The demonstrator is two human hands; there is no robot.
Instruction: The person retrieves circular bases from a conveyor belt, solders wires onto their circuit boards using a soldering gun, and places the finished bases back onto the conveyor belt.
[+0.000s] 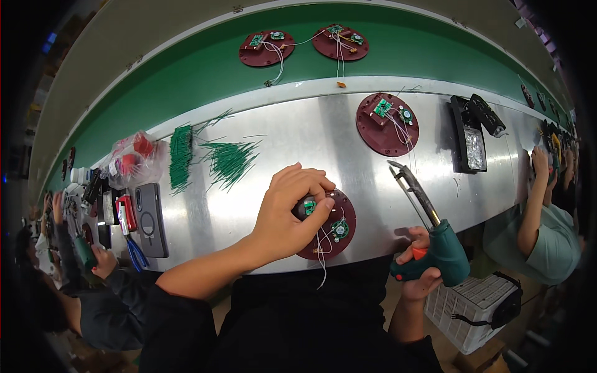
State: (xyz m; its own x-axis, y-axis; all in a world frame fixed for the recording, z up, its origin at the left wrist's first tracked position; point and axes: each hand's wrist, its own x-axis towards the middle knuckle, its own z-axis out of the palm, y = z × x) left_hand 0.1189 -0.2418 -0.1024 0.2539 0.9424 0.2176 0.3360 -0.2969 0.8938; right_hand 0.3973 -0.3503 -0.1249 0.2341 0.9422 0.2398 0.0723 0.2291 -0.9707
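My left hand (295, 208) curls over a round maroon plate (343, 205) at the near edge of the metal bench. Its fingers bend toward the thumb; whatever they grip is hidden beneath them. The plate carries a green circuit board (309, 207), a small round green part (340, 229) and thin white wires, one hanging past the edge. To the right, my right hand (423, 286) grips a dark green soldering gun (452, 252) with a red trigger. Its long metal tip points up and left, apart from the plate on the bench.
Another wired maroon plate (373, 140) lies beyond the gun tip; two more (258, 59) (342, 53) rest on the green back strip. Green wire pieces (233, 161), a phone (148, 217) and blue-handled pliers (135, 253) lie left. A black tray (460, 140) stands right; co-workers sit both sides.
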